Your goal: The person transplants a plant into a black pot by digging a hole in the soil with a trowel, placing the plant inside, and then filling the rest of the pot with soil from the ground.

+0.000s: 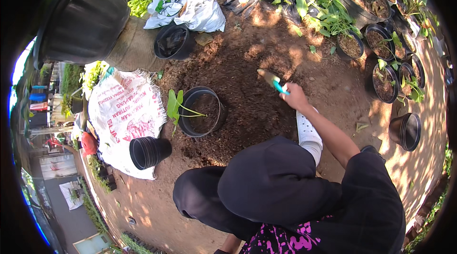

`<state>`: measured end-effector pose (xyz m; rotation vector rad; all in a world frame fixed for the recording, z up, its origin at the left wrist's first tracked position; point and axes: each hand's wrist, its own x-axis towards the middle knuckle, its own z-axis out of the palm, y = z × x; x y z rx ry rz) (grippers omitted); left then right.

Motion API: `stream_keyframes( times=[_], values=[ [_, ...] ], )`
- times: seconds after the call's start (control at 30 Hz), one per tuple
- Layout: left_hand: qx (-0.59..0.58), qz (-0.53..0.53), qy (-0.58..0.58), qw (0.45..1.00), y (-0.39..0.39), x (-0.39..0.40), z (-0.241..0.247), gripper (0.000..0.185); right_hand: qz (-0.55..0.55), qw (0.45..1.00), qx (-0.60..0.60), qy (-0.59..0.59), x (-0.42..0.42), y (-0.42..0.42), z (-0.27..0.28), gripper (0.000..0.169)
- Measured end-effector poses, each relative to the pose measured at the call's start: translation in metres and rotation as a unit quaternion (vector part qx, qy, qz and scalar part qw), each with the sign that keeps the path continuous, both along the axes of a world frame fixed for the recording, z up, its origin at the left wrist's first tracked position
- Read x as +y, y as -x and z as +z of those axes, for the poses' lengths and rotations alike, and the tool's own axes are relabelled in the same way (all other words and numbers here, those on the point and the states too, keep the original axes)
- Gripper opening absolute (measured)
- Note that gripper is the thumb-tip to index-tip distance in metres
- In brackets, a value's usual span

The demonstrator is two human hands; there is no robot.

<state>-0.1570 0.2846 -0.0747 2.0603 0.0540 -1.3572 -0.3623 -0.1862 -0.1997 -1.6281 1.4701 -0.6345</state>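
My right hand (296, 96) is closed around the turquoise handle of a hand trowel (268, 77), whose soil-smeared blade points up and left over dark loose soil (246, 104). Left of the trowel a black plastic pot (222, 113) stands on the soil, partly filled, with a leafy seedling (174, 105) leaning over its left rim. My left hand is out of view; only part of that forearm shows at the bottom edge, beside my knees.
Stacked black nursery pots (150, 152) lie on a white woven sack (125, 111) at left. Above stand a black pot (171, 41), white plastic bags (203, 11) and a large black tub (85, 18). Potted plants (385, 82) and more stacked pots (405, 132) are at right.
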Motion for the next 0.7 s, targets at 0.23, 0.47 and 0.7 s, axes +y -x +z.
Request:
stream_keyframes(
  times=[0.23,0.47,0.7],
  values=[
    [0.004,-0.001,0.005,1.000,-0.001,-0.006,-0.008,0.036,0.077,0.996,0.013,-0.041,0.041,-0.015,0.029,0.025],
    [0.004,0.006,0.014,1.000,-0.010,0.001,-0.006,0.035,0.052,0.997,-0.030,0.057,0.027,0.010,0.048,0.023],
    [0.014,0.015,0.039,0.999,-0.015,-0.003,-0.020,0.035,0.057,0.998,0.017,0.033,-0.002,0.006,-0.023,0.022]
  ],
)
